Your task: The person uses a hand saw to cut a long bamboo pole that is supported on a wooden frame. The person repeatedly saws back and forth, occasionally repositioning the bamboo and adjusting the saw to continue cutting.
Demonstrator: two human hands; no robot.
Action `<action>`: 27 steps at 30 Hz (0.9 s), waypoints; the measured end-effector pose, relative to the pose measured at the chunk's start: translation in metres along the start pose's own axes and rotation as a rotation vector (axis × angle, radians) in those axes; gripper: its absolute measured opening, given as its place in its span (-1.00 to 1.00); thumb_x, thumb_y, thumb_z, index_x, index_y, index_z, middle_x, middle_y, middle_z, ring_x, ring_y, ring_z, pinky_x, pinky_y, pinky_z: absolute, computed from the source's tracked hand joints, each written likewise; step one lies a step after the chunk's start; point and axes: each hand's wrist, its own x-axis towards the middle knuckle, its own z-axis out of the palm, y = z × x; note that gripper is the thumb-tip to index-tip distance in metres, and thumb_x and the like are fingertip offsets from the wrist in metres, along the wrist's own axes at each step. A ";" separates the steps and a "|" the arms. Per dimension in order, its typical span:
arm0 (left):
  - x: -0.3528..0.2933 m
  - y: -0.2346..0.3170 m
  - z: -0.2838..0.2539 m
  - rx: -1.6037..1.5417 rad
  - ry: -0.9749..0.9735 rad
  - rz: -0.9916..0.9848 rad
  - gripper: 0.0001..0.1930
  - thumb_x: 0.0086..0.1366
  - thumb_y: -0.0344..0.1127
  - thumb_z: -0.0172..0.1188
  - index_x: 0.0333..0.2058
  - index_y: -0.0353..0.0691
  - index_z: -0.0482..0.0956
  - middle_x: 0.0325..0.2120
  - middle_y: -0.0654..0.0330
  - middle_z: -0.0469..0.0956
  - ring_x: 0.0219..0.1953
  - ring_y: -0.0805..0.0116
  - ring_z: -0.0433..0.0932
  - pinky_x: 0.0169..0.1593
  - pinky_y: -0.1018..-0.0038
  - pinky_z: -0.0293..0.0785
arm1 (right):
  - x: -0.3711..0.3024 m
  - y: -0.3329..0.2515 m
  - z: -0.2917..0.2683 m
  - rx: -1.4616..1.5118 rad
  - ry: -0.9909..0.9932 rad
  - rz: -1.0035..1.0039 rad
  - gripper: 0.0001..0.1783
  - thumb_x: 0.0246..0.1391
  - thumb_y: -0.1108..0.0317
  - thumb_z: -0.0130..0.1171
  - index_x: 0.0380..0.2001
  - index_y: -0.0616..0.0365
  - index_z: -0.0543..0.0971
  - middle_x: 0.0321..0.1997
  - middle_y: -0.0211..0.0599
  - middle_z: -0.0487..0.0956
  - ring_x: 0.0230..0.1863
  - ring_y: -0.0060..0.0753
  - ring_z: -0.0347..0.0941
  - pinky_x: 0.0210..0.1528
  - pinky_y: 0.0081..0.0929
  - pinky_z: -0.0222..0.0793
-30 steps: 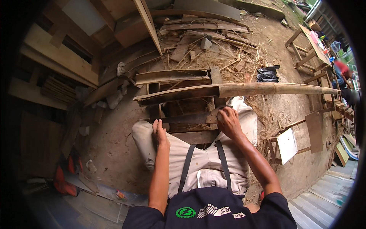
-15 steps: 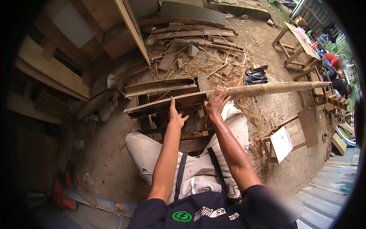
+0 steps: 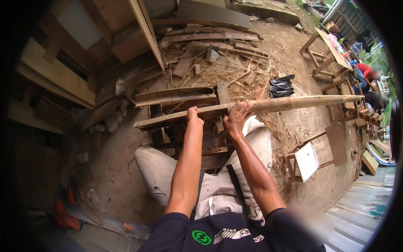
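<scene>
The split bamboo pole (image 3: 289, 103) stretches across the low wooden bench (image 3: 223, 93) before the knees and runs far off to the right. The left hand (image 3: 194, 115) wraps the thin, hollowed stretch; the right hand (image 3: 237, 116) grips over the top, fingers draped, near where the full round begins. The pole looks stiff, smooth and probably awkward more than heavy, its length pulling rightward. Split edges could cut or splinter, so the rounded part seems the kinder hold. A black plastic bag (image 3: 281, 86) slumps on the ground beyond; its contents cannot be told.
</scene>
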 end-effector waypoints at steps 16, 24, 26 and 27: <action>-0.027 -0.038 -0.085 -0.661 -0.701 0.042 -0.35 0.28 0.11 0.21 0.18 -0.20 0.32 0.20 -0.07 0.35 0.27 -0.01 0.28 0.35 -0.02 0.14 | 0.035 0.023 -0.070 -0.210 -0.478 -0.484 0.25 -0.37 -0.16 0.56 0.34 0.14 0.17 0.44 0.18 0.12 0.53 0.22 -0.12 0.44 0.43 -0.42; -0.030 -0.025 -0.089 -0.743 -0.915 0.128 0.08 0.05 0.57 0.12 0.30 -0.20 0.22 0.28 -0.08 0.27 0.32 0.02 0.25 0.41 0.03 0.10 | 0.081 0.024 -0.074 -0.157 -0.692 -0.663 -0.07 -0.42 -0.18 0.55 -0.03 0.17 0.44 -0.03 -0.10 0.54 0.09 -0.08 0.45 0.16 -0.17 0.30; -0.020 -0.009 -0.103 -0.809 -0.957 0.224 0.16 -0.03 0.67 0.06 0.31 -0.18 0.22 0.30 -0.03 0.27 0.33 0.03 0.25 0.39 0.05 0.16 | 0.082 0.033 -0.065 -0.153 -0.622 -0.641 -0.06 -0.41 -0.18 0.55 -0.01 0.17 0.44 -0.02 -0.10 0.53 0.10 -0.08 0.44 0.17 -0.15 0.29; -0.014 0.004 -0.111 -0.833 -0.721 0.250 0.21 -0.08 0.71 0.03 0.31 -0.20 0.23 0.30 -0.04 0.26 0.33 0.02 0.24 0.38 0.03 0.16 | 0.080 0.036 -0.060 -0.099 -0.532 -0.672 -0.05 -0.41 -0.18 0.55 0.00 0.17 0.44 -0.02 -0.10 0.53 0.11 -0.09 0.44 0.18 -0.15 0.28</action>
